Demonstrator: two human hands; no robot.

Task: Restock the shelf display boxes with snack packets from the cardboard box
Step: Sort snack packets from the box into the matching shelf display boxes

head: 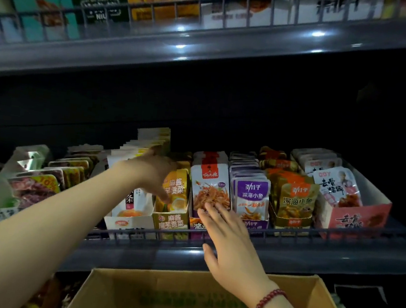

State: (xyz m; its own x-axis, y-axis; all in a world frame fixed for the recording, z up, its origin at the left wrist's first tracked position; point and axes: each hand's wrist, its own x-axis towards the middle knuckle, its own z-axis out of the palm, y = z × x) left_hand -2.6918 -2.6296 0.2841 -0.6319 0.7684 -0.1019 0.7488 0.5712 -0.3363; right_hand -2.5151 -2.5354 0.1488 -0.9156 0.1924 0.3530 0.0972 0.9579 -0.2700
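The left hand (152,171) reaches into the row of display boxes on the middle shelf (286,256), its fingers (163,196) curled down against the front of the yellow packets (177,188); whether they pinch a packet or only press on the row, I cannot tell. The right hand (227,241) hovers with its fingers (212,211) straight and spread, holding nothing, the tips just in front of the white-and-red packet (209,187) in the box next to the yellow one.

Right of those fingertips stand the purple packets (251,196), then the olive ones and a pink display box (355,217). The cardboard box (196,303) sits below the right wrist, open at the top; what shows of its inside looks bare, so few packets, if any, seem to be left.

The risk lies in the tight packing. The packets stand upright, leaning on one another, so a push from the left fingers could tip the front yellow packet over the low box lip and the wire rail (288,233). The right fingertips, so near the neighbouring row, could knock that front packet askew too. A packet going over the rail could drop to the floor instead of into the cardboard box.
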